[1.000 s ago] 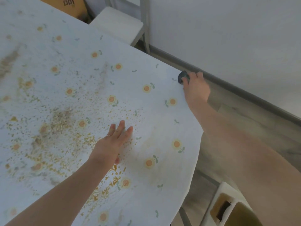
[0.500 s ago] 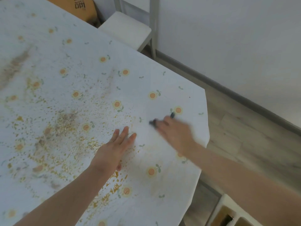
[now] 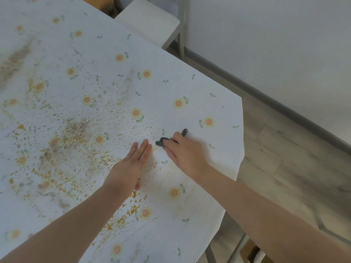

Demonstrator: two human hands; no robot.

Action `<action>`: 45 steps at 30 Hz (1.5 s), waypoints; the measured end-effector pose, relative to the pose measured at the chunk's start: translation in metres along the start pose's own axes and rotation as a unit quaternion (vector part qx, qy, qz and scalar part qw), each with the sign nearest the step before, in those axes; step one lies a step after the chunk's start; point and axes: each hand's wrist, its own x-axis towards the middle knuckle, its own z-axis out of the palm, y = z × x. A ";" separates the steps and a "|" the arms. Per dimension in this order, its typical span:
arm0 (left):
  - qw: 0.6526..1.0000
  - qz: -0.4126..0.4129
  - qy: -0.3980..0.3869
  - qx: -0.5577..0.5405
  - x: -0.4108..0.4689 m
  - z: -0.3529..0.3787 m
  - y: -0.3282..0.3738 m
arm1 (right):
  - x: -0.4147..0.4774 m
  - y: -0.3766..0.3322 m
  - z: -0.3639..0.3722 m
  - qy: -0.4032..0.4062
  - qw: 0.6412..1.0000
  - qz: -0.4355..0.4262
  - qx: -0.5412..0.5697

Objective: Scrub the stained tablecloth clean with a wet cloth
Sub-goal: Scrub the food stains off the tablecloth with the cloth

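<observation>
A pale blue tablecloth (image 3: pixel 190 76) printed with small orange flowers covers the table. Brown and yellow stains and specks (image 3: pixel 76 133) spread over its left and middle. My left hand (image 3: pixel 129 168) lies flat on the cloth, fingers together, holding nothing. Just to its right, my right hand (image 3: pixel 184 152) presses a small dark grey cloth (image 3: pixel 161 141) onto the tablecloth. Only bits of that cloth peek out between and past the fingers; the rest is hidden under the hand.
The table's right edge (image 3: pixel 241 149) drops to a wood-look floor (image 3: pixel 284 168). A white chair (image 3: pixel 148 19) stands at the far side by a white wall (image 3: pixel 266 35). A cardboard box (image 3: pixel 250 253) sits on the floor at the bottom right.
My right hand has carried the dark cloth from the table's far right edge inward, down to a spot beside my left hand. The left hand has stayed flat in place.
</observation>
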 end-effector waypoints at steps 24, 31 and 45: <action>1.000 -0.005 0.005 -0.009 -0.002 -0.005 0.002 | -0.026 0.065 -0.022 0.051 0.996 0.006 -0.074; 1.000 -0.017 0.004 -0.005 -0.002 -0.007 0.010 | 0.070 0.111 -0.049 0.121 0.936 0.315 -0.099; 1.000 0.004 -0.009 0.019 -0.011 -0.012 0.005 | -0.109 0.013 0.005 0.033 0.994 -0.067 -0.077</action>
